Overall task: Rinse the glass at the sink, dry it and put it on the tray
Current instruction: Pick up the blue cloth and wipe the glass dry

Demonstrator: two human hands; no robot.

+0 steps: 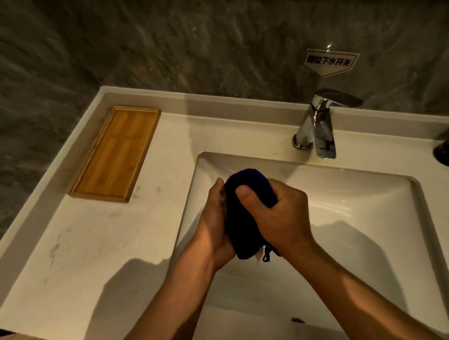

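1. Grey stone walling backed a pale table [92, 237] with an inset sink [359, 211], a chrome tap [321, 130] and a wooden tray [115, 155] lying empty, well apart to the left.
2. We saw the glass [222, 197] only as a sliver at the left thumb; a dark blue cloth [245, 209] wrapped the rest, held over the basin.
3. Our left hand [214, 231] was closed around the bundle from the side; our right hand [279, 214] gripped the cloth, thumb pressing on top.
4. We judged the glass rigid, fragile and probably slippery if wet, best held around its wall through the cloth.
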